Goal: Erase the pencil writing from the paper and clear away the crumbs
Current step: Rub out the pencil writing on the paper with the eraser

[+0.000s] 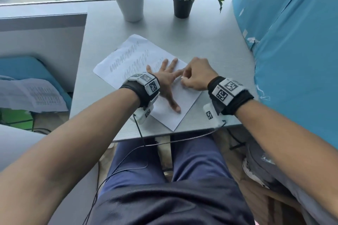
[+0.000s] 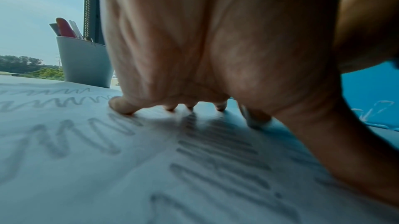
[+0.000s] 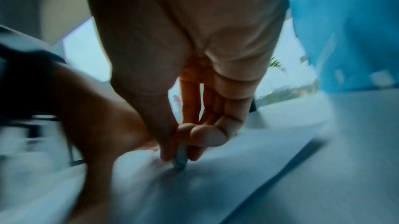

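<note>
A white sheet of paper (image 1: pixel 128 55) lies at an angle on the grey table (image 1: pixel 210 45), with rows of pencil zigzags (image 1: pixel 128 57) across its far half. My left hand (image 1: pixel 167 76) lies flat on the sheet with fingers spread, pressing it down; from the left wrist view its fingertips (image 2: pixel 123 106) touch the paper (image 2: pixel 86 168) among the zigzags (image 2: pixel 103 135). My right hand (image 1: pixel 192 78) sits just right of it, fingers curled, pinching a small white eraser (image 3: pixel 180 158) whose tip presses on the paper (image 3: pixel 226 168). The right wrist view is motion-blurred.
A white cup of pens (image 1: pixel 130 0) and a potted plant (image 1: pixel 182 3) stand at the table's far edge by the window. Blue fabric (image 1: pixel 292 42) bulks along the right side. A grey partition (image 1: pixel 42 29) stands at the left. Wrist cables (image 1: pixel 139 133) hang over the near edge.
</note>
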